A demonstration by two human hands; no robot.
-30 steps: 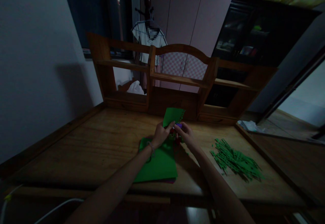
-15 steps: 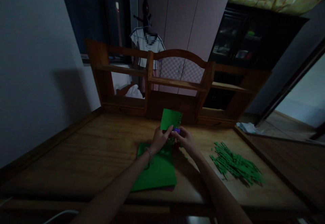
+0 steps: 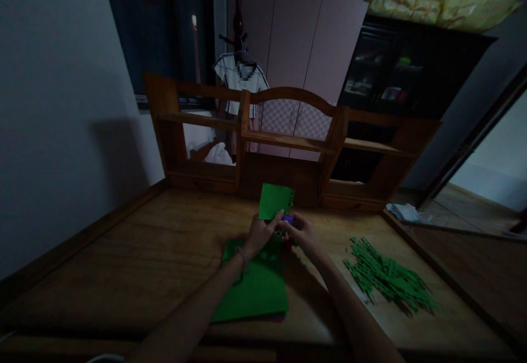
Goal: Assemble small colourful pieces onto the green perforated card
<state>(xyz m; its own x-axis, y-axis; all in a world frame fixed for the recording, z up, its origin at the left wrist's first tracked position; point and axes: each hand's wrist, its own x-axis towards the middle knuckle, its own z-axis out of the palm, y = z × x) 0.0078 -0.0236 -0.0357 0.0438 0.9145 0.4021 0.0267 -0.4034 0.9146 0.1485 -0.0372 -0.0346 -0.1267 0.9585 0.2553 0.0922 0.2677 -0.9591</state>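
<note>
My left hand [image 3: 260, 235] is closed on a green sheet [image 3: 274, 201], its thumb lying across the lower part. The sheet stands up above the hands, and small notches run down its right edge. At that edge my right hand [image 3: 303, 231] grips a small purple tool [image 3: 287, 219], largely covered by fingers, so its exact kind is unclear. A bit of red shows just under the right fingers. Beneath the left wrist lies a stack of green sheets [image 3: 259, 291] on the wooden desk [image 3: 135, 258], with a purplish layer peeking out at the bottom corner.
To the right of my right forearm spreads a loose pile of thin green strips [image 3: 389, 275], with tiny scraps beside it. A wooden shelf unit [image 3: 288, 139] rises along the desk's back edge. A raised wooden rim [image 3: 436, 264] borders the right side.
The whole view has shifted, so the desk and hands sit slightly lower in the picture. Both hands keep their hold on the sheet and the purple tool, with only slight finger movement.
</note>
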